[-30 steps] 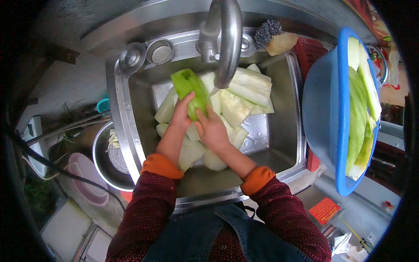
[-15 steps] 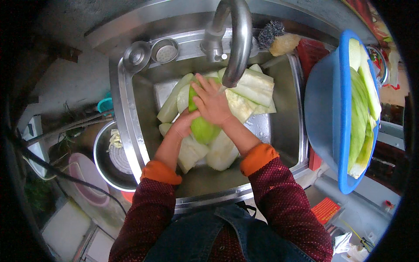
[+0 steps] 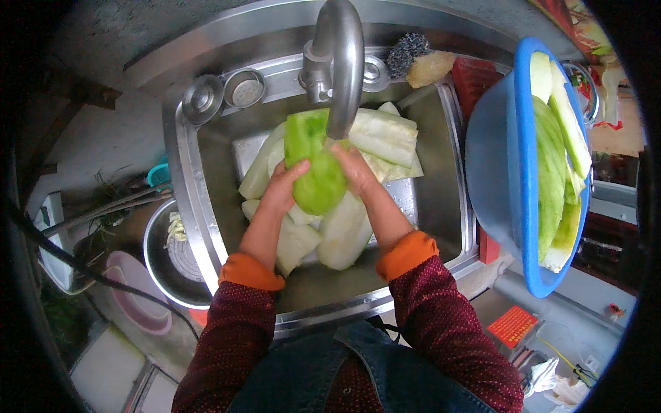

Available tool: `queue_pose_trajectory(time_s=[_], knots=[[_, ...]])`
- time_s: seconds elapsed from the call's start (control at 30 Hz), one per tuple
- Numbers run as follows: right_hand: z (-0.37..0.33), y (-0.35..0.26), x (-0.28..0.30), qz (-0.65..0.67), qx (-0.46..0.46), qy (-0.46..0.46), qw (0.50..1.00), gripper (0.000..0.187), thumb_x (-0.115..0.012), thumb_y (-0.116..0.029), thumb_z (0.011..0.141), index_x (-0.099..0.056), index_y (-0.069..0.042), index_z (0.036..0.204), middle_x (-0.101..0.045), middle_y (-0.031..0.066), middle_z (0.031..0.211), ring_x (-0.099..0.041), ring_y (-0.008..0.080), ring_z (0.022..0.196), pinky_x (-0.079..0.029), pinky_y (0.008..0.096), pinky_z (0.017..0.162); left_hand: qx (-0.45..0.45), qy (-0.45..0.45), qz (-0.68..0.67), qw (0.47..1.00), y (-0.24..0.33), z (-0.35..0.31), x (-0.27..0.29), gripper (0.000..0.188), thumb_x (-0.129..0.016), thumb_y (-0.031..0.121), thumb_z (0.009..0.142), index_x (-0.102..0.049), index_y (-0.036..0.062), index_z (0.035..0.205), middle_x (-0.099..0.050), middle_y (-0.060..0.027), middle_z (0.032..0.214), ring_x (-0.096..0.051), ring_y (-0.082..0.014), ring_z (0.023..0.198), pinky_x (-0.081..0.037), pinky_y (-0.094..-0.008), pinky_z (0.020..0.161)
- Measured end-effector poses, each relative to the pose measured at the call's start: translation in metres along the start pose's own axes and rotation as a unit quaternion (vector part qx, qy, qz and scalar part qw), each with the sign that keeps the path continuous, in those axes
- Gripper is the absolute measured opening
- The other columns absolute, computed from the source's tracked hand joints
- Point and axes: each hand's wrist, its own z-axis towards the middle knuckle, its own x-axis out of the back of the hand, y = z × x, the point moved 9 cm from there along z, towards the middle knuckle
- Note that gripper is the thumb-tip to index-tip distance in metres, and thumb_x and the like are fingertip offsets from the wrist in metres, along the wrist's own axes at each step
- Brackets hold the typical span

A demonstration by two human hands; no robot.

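Observation:
Under the curved tap (image 3: 350, 76), I hold a bright green piece of peeled winter melon (image 3: 318, 180), its rounded outer side up. My left hand (image 3: 281, 187) is closed on its left edge, thumb on top. On the opposite edge, my right hand (image 3: 355, 169) grips it close below the tap's mouth; part of the fingers is hidden. Pale melon pieces (image 3: 345, 234) lie beneath and around it in the steel sink (image 3: 441, 199). Another pale slab (image 3: 385, 135) rests behind my right hand.
A large blue basin (image 3: 492, 158) with more melon slices stands tilted-looking at the right. On the back rim sit two metal strainers (image 3: 244, 89), a steel scourer (image 3: 407, 54) and a tan sponge (image 3: 429, 67). A metal bowl (image 3: 155, 258) and pink basin (image 3: 155, 316) are low on the left.
My right hand has moved off the melon's top to its right edge. The melon piece now shows more fully and sits higher, under the tap. The view has shifted slightly.

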Motion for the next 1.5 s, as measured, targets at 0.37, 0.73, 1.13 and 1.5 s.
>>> queue_pose_trajectory(time_s=[0.37, 0.73, 1.13, 1.5], knots=[[-0.041, 0.006, -0.006, 0.025, 0.072, 0.021, 0.997, 0.053, -0.072, -0.022, 0.075, -0.050, -0.002, 0.119, -0.058, 0.0085, 0.112, -0.056, 0.0170, 0.100, -0.044, 0.0311, 0.087, -0.115, 0.141, 0.134, 0.974, 0.014, 0.028, 0.012, 0.034, -0.054, 0.033, 0.090, -0.059, 0.0013, 0.100, -0.062, -0.0058, 0.091, -0.058, -0.0150, 0.079, -0.047, -0.0289, 0.071], [-0.092, -0.028, -0.004, -0.142, 0.165, 0.067, 0.974, 0.056, -0.071, -0.027, 0.074, -0.050, 0.000, 0.119, -0.062, 0.0133, 0.105, -0.058, 0.0209, 0.098, -0.045, 0.0320, 0.086, -0.013, 0.147, 0.061, 0.987, 0.010, -0.003, -0.023, 0.056, -0.040, 0.050, 0.092, -0.049, 0.0014, 0.119, -0.057, -0.0116, 0.113, -0.058, -0.0218, 0.098, -0.047, -0.0356, 0.083], [-0.272, -0.174, 0.038, 0.047, 0.137, 0.023, 0.989, 0.056, -0.068, -0.025, 0.080, -0.045, -0.002, 0.124, -0.057, 0.0087, 0.113, -0.056, 0.0178, 0.100, -0.045, 0.0324, 0.088, 0.089, 0.230, 0.285, 0.926, -0.003, 0.014, 0.081, 0.050, -0.060, 0.042, 0.080, -0.046, 0.0149, 0.119, -0.050, -0.0021, 0.105, -0.045, -0.0164, 0.097, -0.036, -0.0355, 0.084], [-0.311, -0.311, 0.223, 0.033, 0.194, 0.232, 0.953, 0.042, -0.057, -0.031, 0.087, -0.052, -0.002, 0.118, -0.062, 0.0125, 0.108, -0.063, 0.0225, 0.090, -0.052, 0.0330, 0.078, -0.039, 0.401, 0.438, 0.804, -0.009, 0.047, 0.154, 0.061, -0.071, 0.031, 0.071, -0.045, -0.0006, 0.116, -0.055, -0.0156, 0.112, -0.059, -0.0312, 0.090, -0.049, -0.0438, 0.073]])
